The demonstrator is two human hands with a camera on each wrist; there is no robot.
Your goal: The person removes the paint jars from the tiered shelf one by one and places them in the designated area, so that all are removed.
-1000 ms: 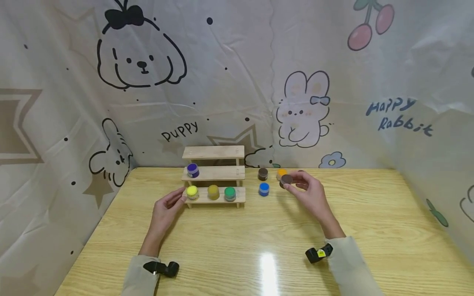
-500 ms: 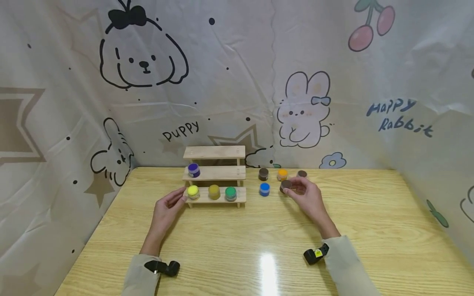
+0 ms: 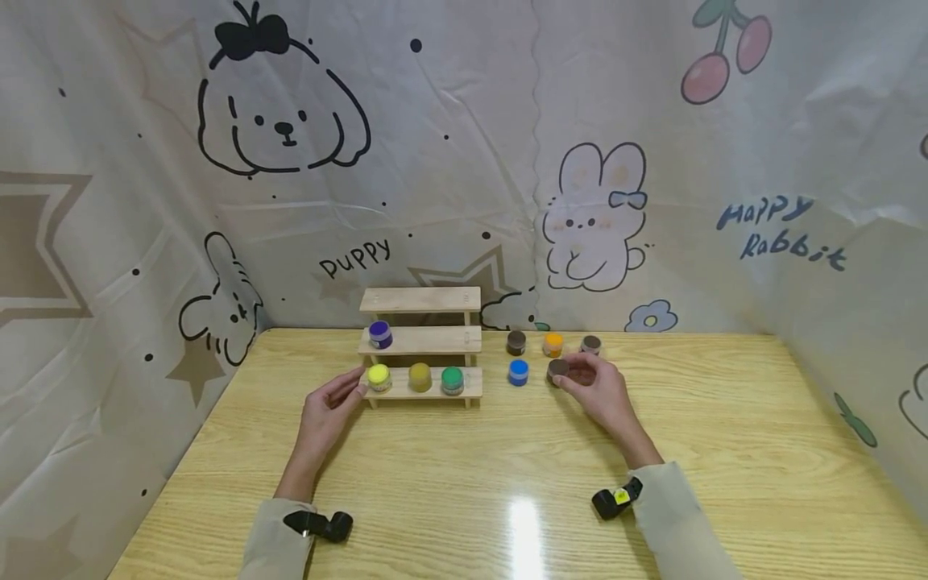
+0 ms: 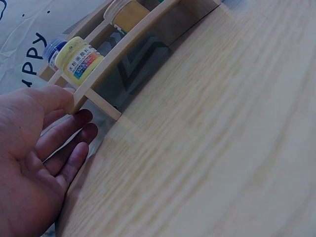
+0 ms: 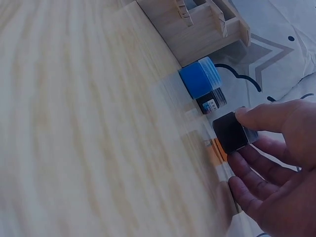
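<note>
Right hand: Through my head camera, the right hand [image 3: 598, 392] has a narrow grip, thumb and fingers pinching a small round dark-brown-lidded jar [image 3: 557, 370].
Held jar: Just right of a small bright blue jar [image 3: 518, 372], at the pale wood-grain table [image 3: 435, 499]; I cannot tell whether its base touches.
Left hand: The left hand [image 3: 326, 415] has its grip on the left end of the lowest step of a three-tier pale wooden rack [image 3: 420, 298].
Lowest step: From left, a yellow jar [image 3: 379, 378], an ochre jar [image 3: 420, 378] and a green jar [image 3: 453, 381].
Middle step: A purple jar [image 3: 380, 334], left end.
Jar risk: I judge that smooth sides could slip from fingertips, or that a sideways swing could knock the blue jar.
Rack risk: A tug by the left hand could tilt the steps and topple the yellow jar first.
</note>
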